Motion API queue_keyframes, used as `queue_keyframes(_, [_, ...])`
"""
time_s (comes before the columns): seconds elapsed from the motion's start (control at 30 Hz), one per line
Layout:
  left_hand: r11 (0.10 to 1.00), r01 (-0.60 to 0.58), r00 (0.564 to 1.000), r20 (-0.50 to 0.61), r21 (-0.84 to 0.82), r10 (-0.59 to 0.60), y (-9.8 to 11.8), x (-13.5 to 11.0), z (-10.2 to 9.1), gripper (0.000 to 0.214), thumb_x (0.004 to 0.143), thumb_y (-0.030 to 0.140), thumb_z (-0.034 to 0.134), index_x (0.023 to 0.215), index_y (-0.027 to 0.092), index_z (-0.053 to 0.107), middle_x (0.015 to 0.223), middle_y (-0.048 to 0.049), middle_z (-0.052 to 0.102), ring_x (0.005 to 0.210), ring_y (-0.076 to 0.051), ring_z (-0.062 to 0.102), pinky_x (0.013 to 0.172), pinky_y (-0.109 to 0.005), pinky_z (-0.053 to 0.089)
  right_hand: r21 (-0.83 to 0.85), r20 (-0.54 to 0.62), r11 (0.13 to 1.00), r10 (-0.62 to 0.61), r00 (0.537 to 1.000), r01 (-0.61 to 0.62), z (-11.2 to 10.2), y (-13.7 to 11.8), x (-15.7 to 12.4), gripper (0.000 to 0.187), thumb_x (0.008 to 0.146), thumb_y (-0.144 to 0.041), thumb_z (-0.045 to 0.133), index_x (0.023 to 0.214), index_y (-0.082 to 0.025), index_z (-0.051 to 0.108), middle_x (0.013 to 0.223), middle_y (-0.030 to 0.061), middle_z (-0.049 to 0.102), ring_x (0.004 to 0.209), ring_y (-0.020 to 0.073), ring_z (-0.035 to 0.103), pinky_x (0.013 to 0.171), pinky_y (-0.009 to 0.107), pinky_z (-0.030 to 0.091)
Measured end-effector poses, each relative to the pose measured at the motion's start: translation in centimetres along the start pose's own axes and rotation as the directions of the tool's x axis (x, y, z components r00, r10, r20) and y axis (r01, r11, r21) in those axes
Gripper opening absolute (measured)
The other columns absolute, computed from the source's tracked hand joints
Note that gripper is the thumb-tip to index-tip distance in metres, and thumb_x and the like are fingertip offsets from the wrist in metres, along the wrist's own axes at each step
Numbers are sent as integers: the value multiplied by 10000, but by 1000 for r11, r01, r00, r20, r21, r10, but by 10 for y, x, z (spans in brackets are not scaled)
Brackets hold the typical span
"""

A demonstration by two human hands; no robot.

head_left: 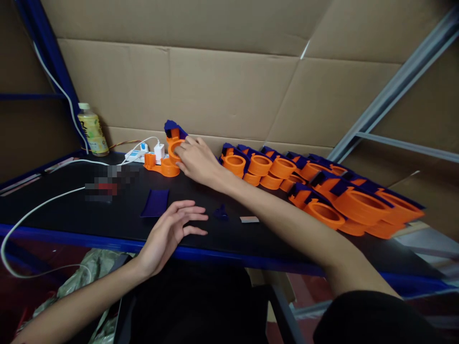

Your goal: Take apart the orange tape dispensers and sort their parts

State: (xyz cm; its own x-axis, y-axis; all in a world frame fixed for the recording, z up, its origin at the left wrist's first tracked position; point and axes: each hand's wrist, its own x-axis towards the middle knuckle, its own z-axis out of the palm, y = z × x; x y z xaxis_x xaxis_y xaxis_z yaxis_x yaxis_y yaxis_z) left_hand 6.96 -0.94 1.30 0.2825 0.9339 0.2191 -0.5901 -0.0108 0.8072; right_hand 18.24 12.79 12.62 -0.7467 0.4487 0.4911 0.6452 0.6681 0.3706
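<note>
Right hand: I see the right hand (199,160) stretched across the black table (118,220), its fingers bent around the ring of an orange-and-blue piece (172,141), holding it tilted.
Piece's place: near the back of the table, just above a plain orange piece (169,168) and beside the power strip (134,155).
Left hand: the left hand (172,234) holds nothing; its fingers are loosely spread, near a dark blue sheet (155,203).
Bottle writing: the bottle (93,134) has a yellow label with dark characters, which I cannot read.
Other writing: the power strip shows blue and white markings, too small for reading.
Right side: many orange-and-blue pieces (281,167), partly stacked.
Between: a blue scrap (221,212) and a pale strip (249,220).
</note>
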Motion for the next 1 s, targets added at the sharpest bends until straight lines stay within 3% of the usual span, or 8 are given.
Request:
queue_keyframes(0.13, [973, -16, 999, -47, -229, 6, 5, 6, 0, 369, 979, 354, 443, 1185, 118, 637, 1289, -201, 661, 1311, -368, 542, 1068, -596, 434, 77, -76, 993, -86, 993, 92, -35, -3, -35, 240, 978, -216, 502, 1133, -99, 644, 1115, 141, 667, 1094, 263, 483, 925, 390, 327])
queue_keyframes(0.27, [935, -40, 999, -46, -353, 26, 8, 10, 1, 410, 964, 433, 469, 1127, 119, 675, 1324, -189, 649, 1364, -347, 493, 1112, -558, 408, 164, -108, 968, -176, 979, 192, -65, -15, -83, 229, 983, -241, 518, 1101, -113, 667, 1023, 126, 672, 1005, 241, 509, 893, 399, 365])
queue_keyframes(0.47, [951, -25, 996, -85, -307, -1, 10, 6, 7, 442, 948, 489, 531, 1192, 138, 641, 1264, -170, 682, 1264, -358, 587, 1004, -512, 519, 311, -17, 891, -342, 939, 330, -89, -50, -139, 167, 977, -172, 539, 1044, -168, 692, 913, 50, 671, 914, 172, 554, 979, 389, 393])
queue_keyframes(0.53, [963, 42, 993, -94, -266, -69, 9, 3, 9, 433, 953, 495, 525, 1146, 129, 650, 1183, -179, 711, 1199, -373, 629, 934, -514, 559, 391, -37, 865, -326, 945, 314, -95, -57, -147, 175, 983, -253, 570, 1086, -175, 690, 920, 45, 675, 943, 169, 578, 1014, 386, 406])
queue_keyframes(0.6, [967, 105, 988, -85, -232, -127, 8, -1, 12, 389, 950, 458, 547, 1129, 129, 649, 1124, -169, 726, 1118, -365, 673, 891, -505, 579, 440, -103, 863, -224, 969, 246, -96, -58, -148, 262, 968, -358, 601, 1137, -173, 677, 984, 65, 684, 985, 182, 591, 992, 380, 446])
queue_keyframes(0.73, [968, 156, 982, -78, -199, -174, 6, -11, 16, 268, 917, 323, 633, 1138, 172, 624, 1075, -96, 728, 1017, -292, 708, 871, -446, 595, 317, -165, 948, 38, 986, 17, -84, -57, -146, 308, 971, -331, 589, 1196, -127, 647, 1043, 112, 692, 950, 199, 617, 820, 340, 526])
queue_keyframes(0.83, [976, 158, 978, -114, -149, -176, 3, -18, 18, 236, 912, 295, 658, 1116, 185, 610, 1020, -62, 716, 953, -245, 712, 824, -387, 610, 142, -141, 989, -13, 990, 33, -73, -63, -149, 231, 999, -212, 511, 1135, -113, 669, 897, 85, 707, 800, 174, 636, 700, 303, 530])
queue_keyframes(1.0, [967, 230, 966, -94, -109, -240, 0, -21, 20, 226, 897, 303, 679, 1068, 195, 579, 946, -42, 689, 861, -225, 712, 687, -336, 623, -58, -59, 990, -130, 990, 126, -74, -73, -159, 282, 1003, -153, 439, 1117, -108, 694, 947, 120, 725, 799, 203, 656, 704, 331, 558])
